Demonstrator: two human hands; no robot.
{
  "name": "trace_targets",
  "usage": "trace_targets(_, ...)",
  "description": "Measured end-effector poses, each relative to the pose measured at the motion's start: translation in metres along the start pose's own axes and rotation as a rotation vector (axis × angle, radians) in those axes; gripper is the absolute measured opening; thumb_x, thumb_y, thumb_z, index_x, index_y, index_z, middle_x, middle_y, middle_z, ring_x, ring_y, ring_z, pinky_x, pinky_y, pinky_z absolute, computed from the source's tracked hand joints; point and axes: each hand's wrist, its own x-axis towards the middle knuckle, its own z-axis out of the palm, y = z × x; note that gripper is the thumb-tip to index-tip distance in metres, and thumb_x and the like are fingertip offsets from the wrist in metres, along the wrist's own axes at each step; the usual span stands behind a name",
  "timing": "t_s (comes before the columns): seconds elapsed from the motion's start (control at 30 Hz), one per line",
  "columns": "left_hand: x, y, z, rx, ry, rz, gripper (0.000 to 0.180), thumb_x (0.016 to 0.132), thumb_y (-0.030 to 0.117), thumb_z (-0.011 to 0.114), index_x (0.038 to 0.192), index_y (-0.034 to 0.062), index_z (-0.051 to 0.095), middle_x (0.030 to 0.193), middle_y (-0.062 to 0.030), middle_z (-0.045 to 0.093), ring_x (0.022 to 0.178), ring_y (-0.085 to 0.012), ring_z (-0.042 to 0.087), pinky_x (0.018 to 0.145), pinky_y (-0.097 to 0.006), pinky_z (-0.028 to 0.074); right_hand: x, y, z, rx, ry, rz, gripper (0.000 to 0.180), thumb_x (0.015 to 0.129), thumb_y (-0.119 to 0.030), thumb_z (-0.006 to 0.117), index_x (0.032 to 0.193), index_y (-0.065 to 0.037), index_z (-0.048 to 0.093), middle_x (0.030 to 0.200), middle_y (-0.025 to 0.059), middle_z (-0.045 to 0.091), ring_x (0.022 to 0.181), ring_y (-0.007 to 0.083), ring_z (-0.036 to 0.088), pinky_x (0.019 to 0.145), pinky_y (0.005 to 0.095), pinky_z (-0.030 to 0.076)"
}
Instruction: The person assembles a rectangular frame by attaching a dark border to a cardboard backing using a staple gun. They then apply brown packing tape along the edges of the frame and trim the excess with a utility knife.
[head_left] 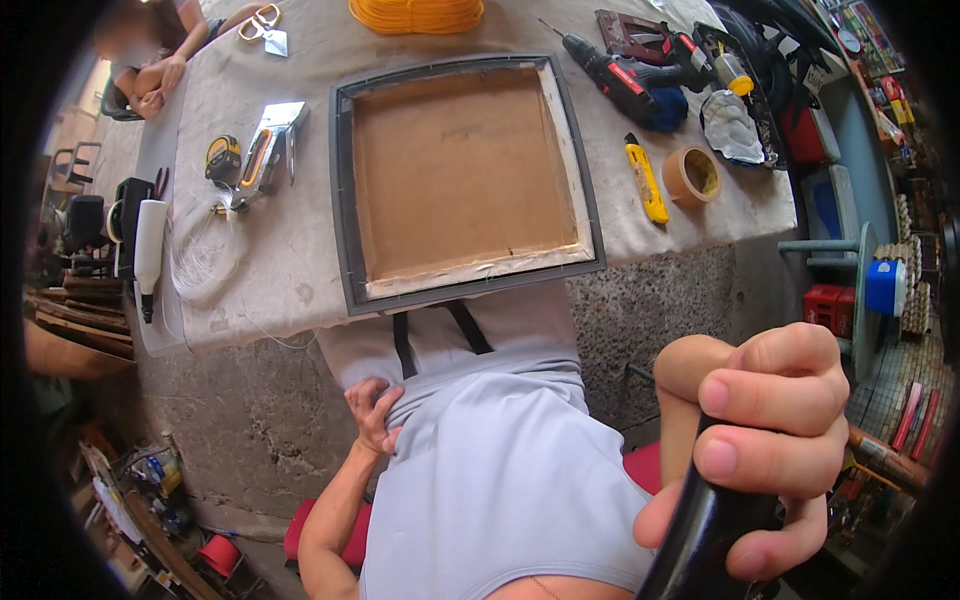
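My right hand [775, 440] is raised close in at the lower right, its fingers wrapped round a glossy black rounded object [715, 510]. The object runs out of the lower edge, so its kind does not show. Down at my waist, my left hand [375, 415] rests on the light grey clothing [500, 420] with its fingers bent and apart. Ahead of me on the table lies a square dark grey frame [340, 190], back side up. Inside it are a pale cloth-edged inner frame [562, 150] and a brown panel [460, 170]. Neither hand touches the frame.
On the cloth-covered table [300, 250] lie a staple gun [262, 155], tape measure [222, 157], clear line coil [208, 255], scissors [265, 30], orange rope [415, 12], yellow cutter [646, 180], tape roll [691, 176] and drill [620, 80]. A person [165, 60] sits at the far left corner.
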Motion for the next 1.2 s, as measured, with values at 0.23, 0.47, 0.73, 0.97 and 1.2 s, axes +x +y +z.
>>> trace_targets(0.23,0.003,0.0,0.0,0.011,-0.012,0.011,0.065,0.083,0.061,0.04,0.11,0.0073,0.065,0.105,-0.0175,0.054,0.1,-0.0321,0.051,0.09,-0.045,0.033,0.004,-0.001,-0.016,0.005,-0.129,-0.009,0.06,0.075,-0.04,0.081,0.125,-0.037,0.048,0.103,-0.0064,0.056,0.081,0.0154,0.057,0.062,0.0292,0.04)
trace_targets(0.47,0.005,0.002,0.0,0.004,-0.019,0.005,0.065,0.084,0.061,0.038,0.11,0.0065,0.064,0.105,-0.0182,0.054,0.099,-0.032,0.051,0.09,-0.044,0.033,0.006,-0.001,-0.017,-0.003,-0.135,-0.012,0.06,0.075,-0.039,0.08,0.126,-0.037,0.048,0.104,-0.0059,0.055,0.082,0.0155,0.058,0.063,0.0297,0.041)
trace_targets(0.73,0.001,-0.002,0.0,0.011,-0.008,-0.007,0.064,0.08,0.06,0.044,0.11,0.0084,0.066,0.104,-0.0165,0.054,0.099,-0.0315,0.051,0.089,-0.045,0.033,-0.003,0.008,-0.008,0.005,-0.004,-0.084,0.042,0.082,-0.039,0.072,0.116,-0.028,0.051,0.098,-0.0011,0.057,0.078,0.0188,0.057,0.063,0.0313,0.043)
trace_targets(0.97,0.001,0.0,0.004,-0.017,0.007,-0.019,0.065,0.08,0.062,0.043,0.107,0.0076,0.066,0.103,-0.0163,0.054,0.098,-0.0323,0.05,0.089,-0.045,0.032,-0.044,0.117,-0.04,-0.028,0.603,0.256,0.039,0.081,-0.014,0.063,0.115,0.0,0.05,0.095,0.0187,0.064,0.085,0.0287,0.062,0.08,0.0413,0.049)
trace_targets(1.2,0.005,-0.002,0.002,-0.009,-0.016,0.004,0.063,0.08,0.059,0.043,0.108,0.0075,0.065,0.102,-0.0161,0.053,0.097,-0.031,0.051,0.088,-0.044,0.032,-0.174,0.287,-0.079,-0.229,0.726,0.972,0.03,0.083,-0.014,0.071,0.106,0.001,0.059,0.098,0.0093,0.067,0.087,0.0161,0.063,0.082,0.0281,0.048)
